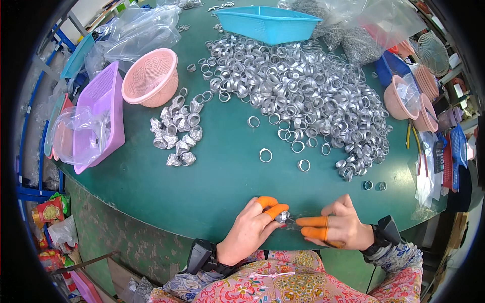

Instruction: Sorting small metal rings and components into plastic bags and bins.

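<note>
My left hand, with orange covers on its fingertips, pinches a silver ring near the table's front edge. My right hand, also in orange finger covers, is closed just to the right of it. Its fingers point at the ring, and a thin dark-tipped tool shows between the hands; its kind is too small to tell. A large heap of silver rings spreads beyond my hands. Chunkier silver rings form a smaller pile at the left.
A pink basket and a purple basket stand at the left. The blue basket is at the far edge of the heap. Several loose rings, such as one ring, lie on the green table. Pink bowls stand at the right.
</note>
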A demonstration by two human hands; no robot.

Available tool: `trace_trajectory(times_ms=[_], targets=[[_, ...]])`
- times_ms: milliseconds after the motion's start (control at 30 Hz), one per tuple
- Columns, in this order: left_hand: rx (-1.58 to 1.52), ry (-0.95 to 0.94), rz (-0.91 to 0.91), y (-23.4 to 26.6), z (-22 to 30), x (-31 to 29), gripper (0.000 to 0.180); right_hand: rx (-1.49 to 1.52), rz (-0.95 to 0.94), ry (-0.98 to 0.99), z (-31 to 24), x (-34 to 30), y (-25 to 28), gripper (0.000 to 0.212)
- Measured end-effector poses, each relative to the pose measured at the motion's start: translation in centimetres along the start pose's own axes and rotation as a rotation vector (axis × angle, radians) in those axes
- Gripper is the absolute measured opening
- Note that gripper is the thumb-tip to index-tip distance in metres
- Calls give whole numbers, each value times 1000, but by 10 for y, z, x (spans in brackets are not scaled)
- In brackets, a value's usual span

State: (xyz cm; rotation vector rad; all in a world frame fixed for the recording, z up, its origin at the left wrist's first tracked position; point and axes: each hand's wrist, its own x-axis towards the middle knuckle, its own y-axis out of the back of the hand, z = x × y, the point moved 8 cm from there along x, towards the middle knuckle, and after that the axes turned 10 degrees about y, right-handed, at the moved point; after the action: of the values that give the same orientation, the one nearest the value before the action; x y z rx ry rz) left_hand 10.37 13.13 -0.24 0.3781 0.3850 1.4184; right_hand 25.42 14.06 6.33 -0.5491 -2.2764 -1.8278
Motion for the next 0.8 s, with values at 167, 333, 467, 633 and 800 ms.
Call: trace_trajectory(times_ms=[167, 333, 467, 633, 800], targets=[[27, -23, -5, -3, -2, -2, 38, 771, 85, -658, 50, -27, -27, 23], [39, -42, -8, -3, 0, -1, 36, 434, 14, -366, 28, -6, -6, 25], [55, -40, -15, -1, 0, -1, 35, 216, 36, -148, 17, 10, 6, 25], [60, -57, 11, -3, 0, -1, 36, 1017, 182, -839, 54, -23, -31, 25], [53, -59, 3, -4, -1, -3, 37, 285, 8, -233, 22, 10, 4, 21]])
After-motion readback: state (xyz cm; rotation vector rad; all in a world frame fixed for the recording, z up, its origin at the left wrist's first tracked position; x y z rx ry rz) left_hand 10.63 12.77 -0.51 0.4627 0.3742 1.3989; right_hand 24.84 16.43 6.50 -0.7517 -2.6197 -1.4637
